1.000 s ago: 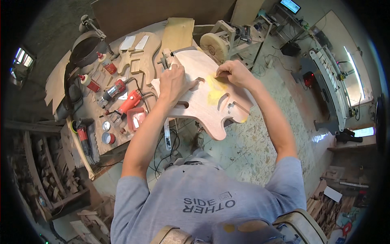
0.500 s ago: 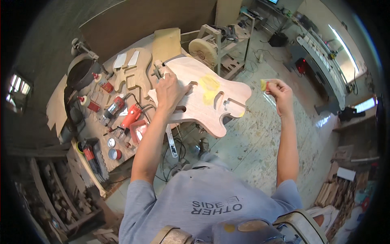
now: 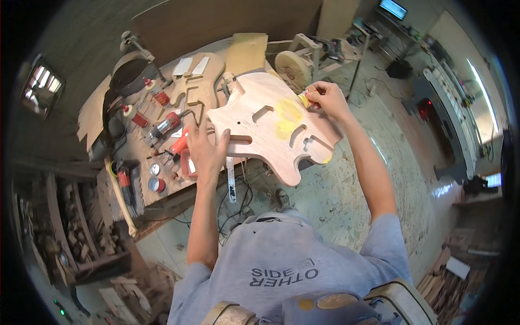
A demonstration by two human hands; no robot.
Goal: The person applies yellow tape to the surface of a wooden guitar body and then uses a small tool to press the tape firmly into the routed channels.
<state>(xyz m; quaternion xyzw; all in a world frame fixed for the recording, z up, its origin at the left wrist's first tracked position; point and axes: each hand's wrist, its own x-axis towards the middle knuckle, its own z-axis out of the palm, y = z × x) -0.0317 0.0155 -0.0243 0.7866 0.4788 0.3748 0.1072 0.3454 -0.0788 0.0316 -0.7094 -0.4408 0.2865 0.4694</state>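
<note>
A pale, unfinished electric guitar body (image 3: 254,92) with cut-out cavities lies face up at the table's right edge. A yellow patch (image 3: 287,118) colours its middle. My right hand (image 3: 327,100) pinches a small yellow piece (image 3: 305,101), perhaps a pad or cloth, at the body's far right edge, beside the patch. Its exact kind is too small to make out. My left hand (image 3: 205,149) is at the body's left end with fingers apart, the thumb over the wood next to a long slot.
Another guitar body (image 3: 201,81) lies behind on the workbench. Glue bottles (image 3: 157,92), a red power tool (image 3: 179,143), a rotary tool (image 3: 162,127), an angle grinder (image 3: 124,184) and a small tin (image 3: 156,184) crowd its left. A round buffing wheel (image 3: 292,70) stands beyond. Cables (image 3: 244,189) hang below.
My right hand has come in from the right, bringing the small yellow piece to the body's edge. My left hand has drawn back from the body's upper surface toward its left end.
</note>
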